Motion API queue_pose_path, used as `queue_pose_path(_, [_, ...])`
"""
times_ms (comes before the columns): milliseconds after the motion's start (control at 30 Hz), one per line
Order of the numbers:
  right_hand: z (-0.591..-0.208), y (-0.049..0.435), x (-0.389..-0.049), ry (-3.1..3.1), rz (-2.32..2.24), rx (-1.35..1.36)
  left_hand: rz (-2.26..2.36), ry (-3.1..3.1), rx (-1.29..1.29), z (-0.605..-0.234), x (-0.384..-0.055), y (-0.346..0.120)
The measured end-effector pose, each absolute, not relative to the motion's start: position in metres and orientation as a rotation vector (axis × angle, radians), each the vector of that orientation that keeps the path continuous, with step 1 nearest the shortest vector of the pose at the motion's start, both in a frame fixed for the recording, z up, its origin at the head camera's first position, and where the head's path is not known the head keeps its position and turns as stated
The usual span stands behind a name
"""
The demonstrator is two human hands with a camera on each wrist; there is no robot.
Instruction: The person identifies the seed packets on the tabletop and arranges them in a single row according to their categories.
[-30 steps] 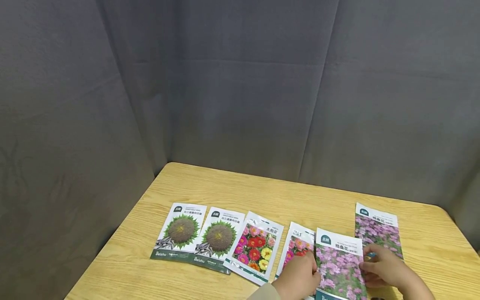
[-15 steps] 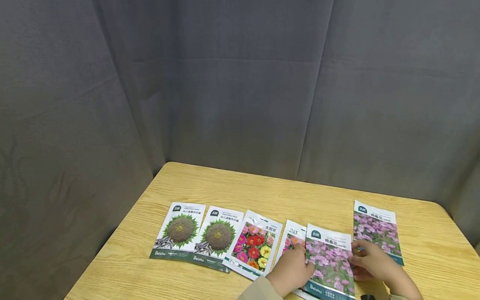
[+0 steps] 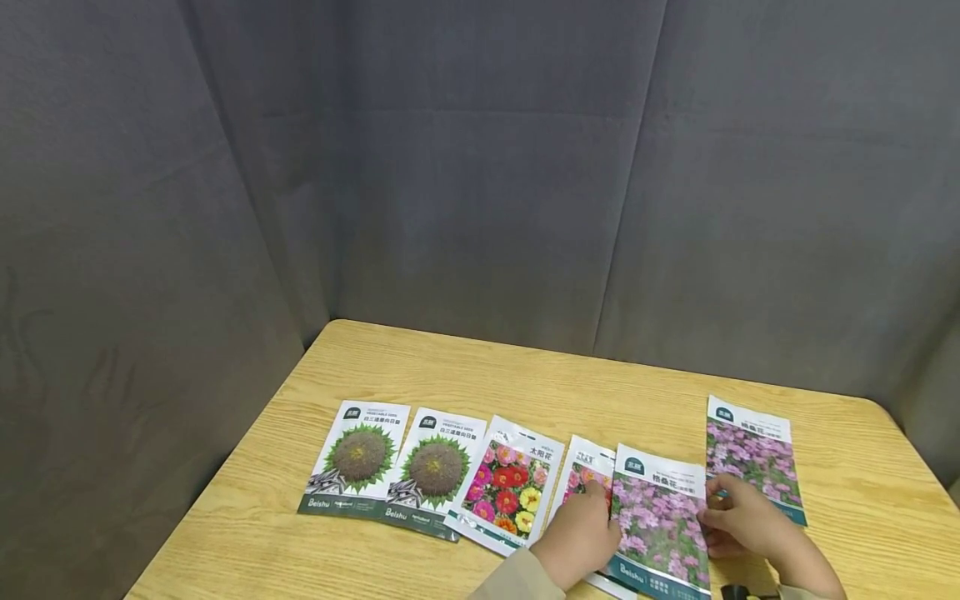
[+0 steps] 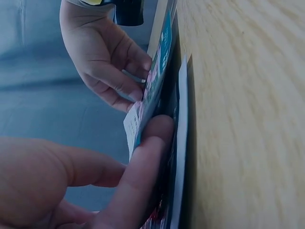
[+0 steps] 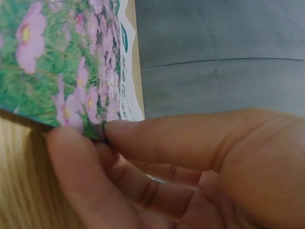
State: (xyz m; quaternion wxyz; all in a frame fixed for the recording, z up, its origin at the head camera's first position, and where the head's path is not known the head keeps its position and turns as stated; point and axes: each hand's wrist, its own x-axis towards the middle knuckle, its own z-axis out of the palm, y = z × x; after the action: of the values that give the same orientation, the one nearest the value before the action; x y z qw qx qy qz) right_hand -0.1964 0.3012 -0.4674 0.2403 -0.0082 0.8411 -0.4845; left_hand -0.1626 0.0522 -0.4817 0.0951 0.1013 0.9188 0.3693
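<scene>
A seed packet (image 3: 660,521) with pink cosmos-like flowers lies between the hands, its left side lifted over another packet. My right hand (image 3: 750,525) pinches its right edge, fingertips (image 5: 71,138) at the border in the right wrist view. My left hand (image 3: 577,533) is at its left edge. In the left wrist view, one left finger (image 4: 152,148) reaches beneath that edge while another stays on the upper side. Partly under the left hand is a packet with red and pink blooms (image 3: 581,475). A second pink-flowered packet (image 3: 753,458) lies behind the right hand.
Left of the hands, a bright multicoloured flower packet (image 3: 506,492) and two sunflower packets (image 3: 360,458) overlap in a row on the wooden table (image 3: 487,358). Grey curtains (image 3: 480,183) hang behind and to the left. A small black object (image 3: 735,592) shows at the right wrist.
The middle pink-flowered packet has shifted left, with both hands moving along, and now overlaps more of the red-and-pink packet. During the last half second little has moved.
</scene>
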Motion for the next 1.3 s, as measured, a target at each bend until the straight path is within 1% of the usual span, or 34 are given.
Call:
queue_pose_path(367, [-0.465,0.306,-0.196,2.297,-1.316,-0.019,1.213,2.691,0.319,-0.477,-0.163,0.047])
queue_pose_path(700, [-0.467,0.305,-0.197,2.338,-1.296,0.061,1.267,2.622,0.244,-0.474,-0.163,0.047])
queue_pose_path(900, [-0.466,0.307,-0.195,2.367,-1.278,0.068,1.302,2.596,0.282,-0.475,-0.162,0.046])
queue_pose_path(1033, [-0.464,0.312,-0.194,2.36,-1.268,0.04,1.174,2.713,0.359,-0.475,-0.163,0.046])
queue_pose_path(1300, [-0.462,0.322,-0.189,2.291,-1.269,0.062,0.816,2.967,0.713,-0.474,-0.159,0.049])
